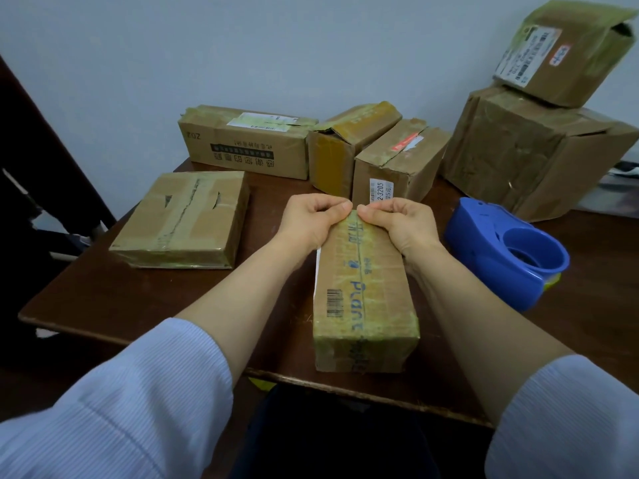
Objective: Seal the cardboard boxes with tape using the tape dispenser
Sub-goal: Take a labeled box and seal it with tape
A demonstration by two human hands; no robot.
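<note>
Step in hand: both hands are working at the far end of the narrow box. By the look of it, they are pressing a tape end down over that edge.
Left hand: fingers are curling in, with thumb and forefinger pinching the box's far top edge.
Right hand: it is mirroring the left and pinching the same edge, the 2 thumbs almost touching.
Narrow box: it is lying lengthwise on the table between the forearms, its near end close to the front edge.
Tape dispenser: it is resting on the table just right of the narrow box, with no hand on it.
Next move: probably the right hand is going to have to let go and reach for the dispenser. The left would be steadying the box, since a long, light carton is likely to slide under the pull of the tape.
Materials: the brown corrugated card is showing creases. Glossy yellowish tape is covering the top seam and wrapping the near end, over blue lettering and a barcode. The dispenser is smooth blue plastic, rounded, with a hollow ring.
Other boxes: the flat box at left is showing a torn seam, and several dented cartons are waiting along the wall.
</note>
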